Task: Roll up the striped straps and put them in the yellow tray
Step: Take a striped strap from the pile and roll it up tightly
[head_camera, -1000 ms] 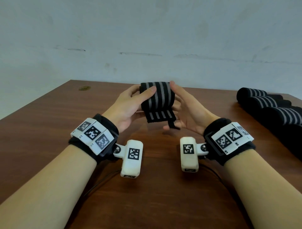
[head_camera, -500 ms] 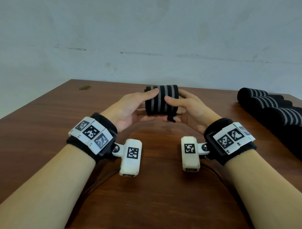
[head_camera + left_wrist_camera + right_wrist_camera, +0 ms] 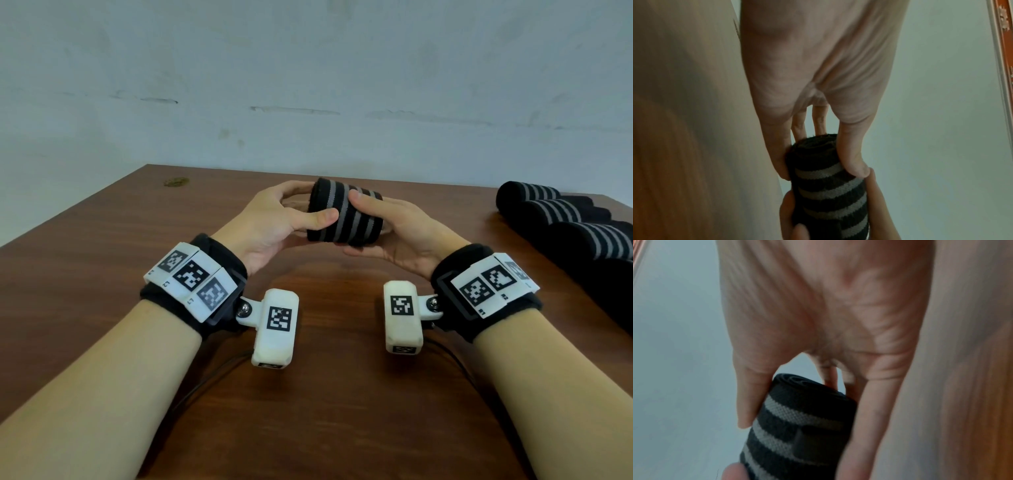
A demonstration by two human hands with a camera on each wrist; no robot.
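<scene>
A black strap with grey stripes (image 3: 346, 216) is rolled into a tight cylinder and held above the brown table (image 3: 325, 394) between both hands. My left hand (image 3: 274, 222) grips its left end, thumb in front and fingers behind. My right hand (image 3: 394, 229) grips the right end, thumb on top and fingers beneath. In the left wrist view the roll (image 3: 828, 186) is pinched between thumb and fingers, its coiled end showing. The right wrist view shows the roll (image 3: 797, 426) held the same way. No yellow tray is in view.
Several more rolled striped straps (image 3: 575, 226) lie in a row at the table's right edge. A small stain (image 3: 176, 181) marks the far left corner. A pale wall stands behind the table. Cables run under my wrists near the front edge.
The hanging tail of the strap has been wound in, so the roll is now closed. The roll has tilted to lie more sideways, and both hands have shifted round its ends.
</scene>
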